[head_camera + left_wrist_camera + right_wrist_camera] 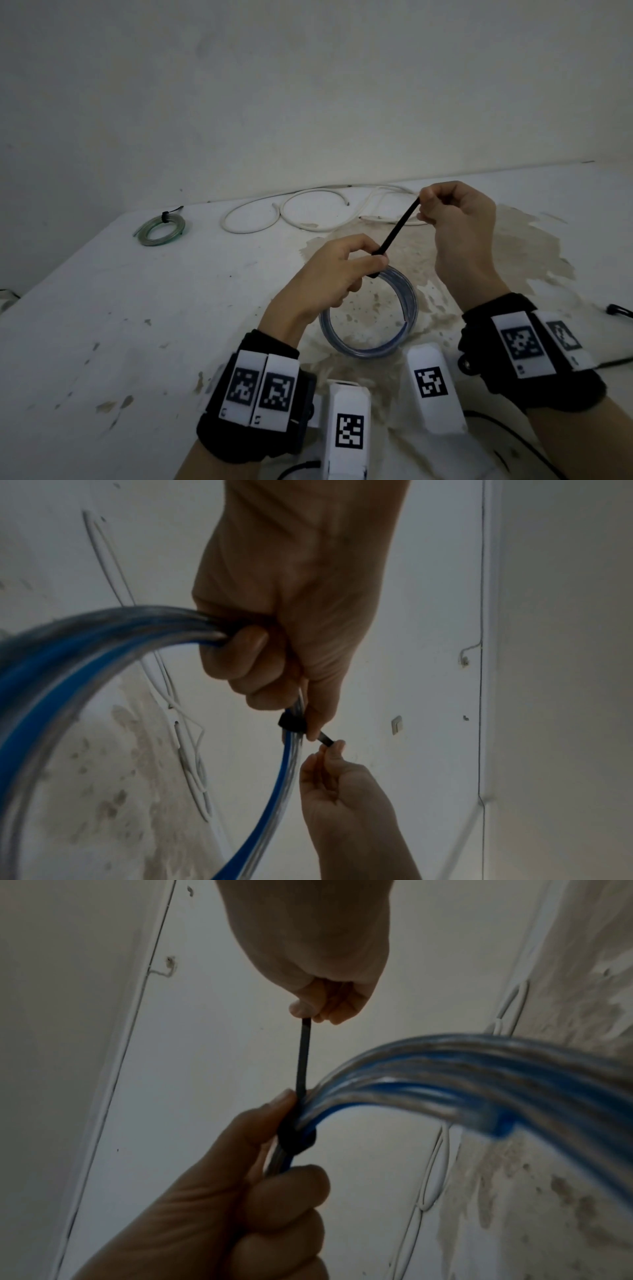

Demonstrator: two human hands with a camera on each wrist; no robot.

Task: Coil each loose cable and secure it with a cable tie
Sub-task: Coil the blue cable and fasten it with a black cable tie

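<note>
A coil of clear and blue cable (409, 305) hangs over the stained white table (137, 308), and my left hand (373, 265) grips its top. A black cable tie (399, 228) is looped round the bundle beside my left thumb, its strap running up and to the right. My right hand (424, 209) pinches the strap's free end. The left wrist view shows the tie's loop (291, 722) around the strands just below my left hand (274, 669). In the right wrist view the strap (303, 1058) is straight between my right hand (315, 1010) and the coil (445, 1074).
A green coil (162, 228) with a black tie on it lies at the table's far left. Loose white cables (308, 209) sprawl along the back edge by the wall. A black object (620, 311) lies at the right edge. A black cord (513, 442) runs near my right wrist.
</note>
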